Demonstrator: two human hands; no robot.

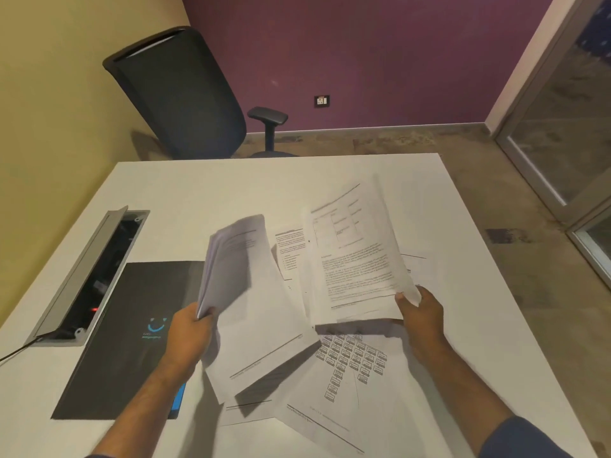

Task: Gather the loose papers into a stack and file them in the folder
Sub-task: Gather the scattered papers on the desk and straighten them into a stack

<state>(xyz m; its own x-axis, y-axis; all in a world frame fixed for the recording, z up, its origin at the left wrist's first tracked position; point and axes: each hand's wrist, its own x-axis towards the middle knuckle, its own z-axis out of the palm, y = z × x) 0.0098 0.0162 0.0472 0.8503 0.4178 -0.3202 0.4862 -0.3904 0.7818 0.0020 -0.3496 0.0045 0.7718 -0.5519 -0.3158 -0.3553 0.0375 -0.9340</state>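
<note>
My left hand point(190, 335) grips a bundle of several printed sheets point(238, 282) by the lower corner, lifted and curling above the table. My right hand point(420, 314) pinches the lower right corner of another printed page point(355, 256), held up tilted. Loose papers lie beneath on the white table point(198, 190): a diagram sheet point(347, 368) near the front, a text page point(291, 249) between the two held sheets. The black folder point(122, 335) with a blue logo lies shut on the table to the left, partly under my left forearm.
An open grey cable box point(89, 276) is set into the table left of the folder, a cable trailing off its near end. A dark office chair point(185, 94) stands beyond the far edge. Glass door panels point(568, 127) stand at the right.
</note>
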